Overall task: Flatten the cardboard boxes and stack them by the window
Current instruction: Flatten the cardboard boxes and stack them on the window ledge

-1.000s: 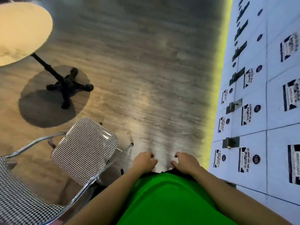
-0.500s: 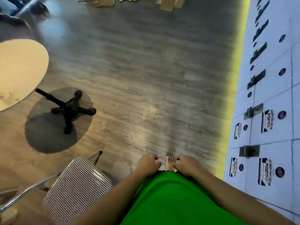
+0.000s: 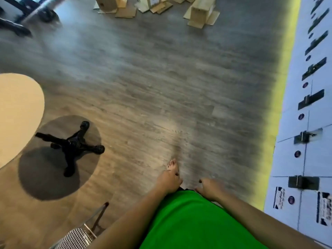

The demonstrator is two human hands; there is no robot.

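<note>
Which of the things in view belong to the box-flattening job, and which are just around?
Job:
cardboard boxes, standing with flaps splayed on the far floor
left hand and right hand, both holding nothing

Just around:
round table on its black base
checked chair
white lockers

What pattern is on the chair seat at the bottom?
The chair seat has a small black-and-white check pattern, seen in the head view.

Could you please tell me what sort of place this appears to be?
Probably an office lounge or shared workspace: a round table on a black pedestal base, wood-look flooring, and a wall of white lockers.
</note>
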